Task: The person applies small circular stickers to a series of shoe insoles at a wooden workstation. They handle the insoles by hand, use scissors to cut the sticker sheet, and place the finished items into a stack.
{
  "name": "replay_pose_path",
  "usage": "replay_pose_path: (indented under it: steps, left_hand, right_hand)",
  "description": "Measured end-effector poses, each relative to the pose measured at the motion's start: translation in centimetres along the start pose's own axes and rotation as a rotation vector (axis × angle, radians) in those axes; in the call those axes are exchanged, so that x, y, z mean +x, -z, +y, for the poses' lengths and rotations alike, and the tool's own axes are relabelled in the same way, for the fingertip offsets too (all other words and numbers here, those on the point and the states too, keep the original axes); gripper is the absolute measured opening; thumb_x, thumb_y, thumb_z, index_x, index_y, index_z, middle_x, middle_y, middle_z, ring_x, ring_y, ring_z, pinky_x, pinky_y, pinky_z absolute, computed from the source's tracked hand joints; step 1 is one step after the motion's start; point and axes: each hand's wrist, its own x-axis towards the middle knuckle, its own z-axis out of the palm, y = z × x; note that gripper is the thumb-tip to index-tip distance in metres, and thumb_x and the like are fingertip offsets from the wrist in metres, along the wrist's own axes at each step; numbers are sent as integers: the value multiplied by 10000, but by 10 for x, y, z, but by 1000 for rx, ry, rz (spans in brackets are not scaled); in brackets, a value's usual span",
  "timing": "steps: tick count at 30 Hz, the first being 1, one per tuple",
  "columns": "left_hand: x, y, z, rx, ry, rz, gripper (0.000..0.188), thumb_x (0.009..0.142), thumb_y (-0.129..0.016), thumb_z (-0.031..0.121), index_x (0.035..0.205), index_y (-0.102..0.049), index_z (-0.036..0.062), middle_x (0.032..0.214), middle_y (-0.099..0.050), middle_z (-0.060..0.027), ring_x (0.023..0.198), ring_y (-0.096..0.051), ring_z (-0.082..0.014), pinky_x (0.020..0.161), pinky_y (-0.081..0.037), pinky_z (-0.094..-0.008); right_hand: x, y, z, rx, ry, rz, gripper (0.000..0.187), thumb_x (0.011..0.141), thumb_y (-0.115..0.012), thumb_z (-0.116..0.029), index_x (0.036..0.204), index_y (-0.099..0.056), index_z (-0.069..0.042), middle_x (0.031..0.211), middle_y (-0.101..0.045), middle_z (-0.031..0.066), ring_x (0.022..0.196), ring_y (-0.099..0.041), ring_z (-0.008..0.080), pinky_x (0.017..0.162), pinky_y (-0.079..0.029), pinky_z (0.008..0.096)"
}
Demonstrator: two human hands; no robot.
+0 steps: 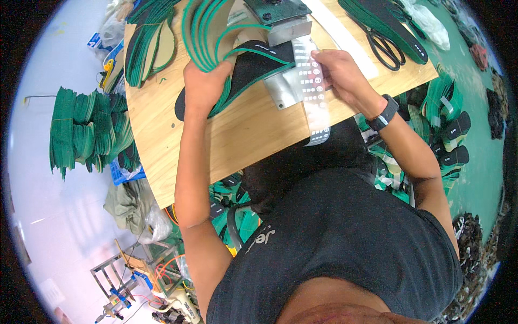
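My left hand (206, 89) is closed on green-edged shoe insoles. A black-topped insole (253, 70) reaches from it toward a metal press block (291, 31), and a fanned stack of beige-and-green insoles (199, 32) rises just beyond the fingers. My right hand (342, 78) pinches the edge of a clear film strip (315, 108) printed with rows of small white marks. The strip passes over a metal plate (283, 96) below the press block and hangs over the table's near edge. Some of the insoles in my left hand are hidden by my fingers.
On the wooden table (243, 146) lie black-handled scissors (384, 49), more insoles (399, 35) at the right and a bundle (154, 51) at the left. Tied insole stacks (89, 132) stand left of the table, others (450, 135) at the right. A metal frame (116, 275) with tubing is lower left.
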Motion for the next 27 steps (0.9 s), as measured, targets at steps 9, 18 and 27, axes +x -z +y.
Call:
replay_pose_path:
  steps: [9, 18, 27]
  left_hand:
    - [2, 3, -14, -276, -21, 150, 136, 710, -618, 78, 809, -612, -15, 752, -615, -28, 684, -561, -119, 659, -458, -271]
    - [-1, 2, -9, -210, -11, 150, 137, 705, -623, 95, 784, -602, -15, 730, -602, -33, 691, -551, -112, 673, -451, -267]
    - [-5, -9, 2, 101, 30, -31, 339, 697, -667, 163, 991, -597, 11, 825, -646, -111, 752, -610, -215, 724, -475, -313]
  right_hand:
    - [11, -8, -6, -314, -92, -92, 291, 916, -574, -268, 720, -594, -52, 565, -594, 32, 407, -483, 53, 344, -356, 170]
    - [15, -7, -3, -305, -113, -86, 297, 920, -572, -253, 717, -600, -39, 555, -596, 43, 391, -492, 62, 328, -363, 181]
    - [12, -9, -5, -279, -105, -83, 330, 916, -582, -280, 690, -592, -40, 540, -568, 21, 399, -506, 67, 334, -377, 182]
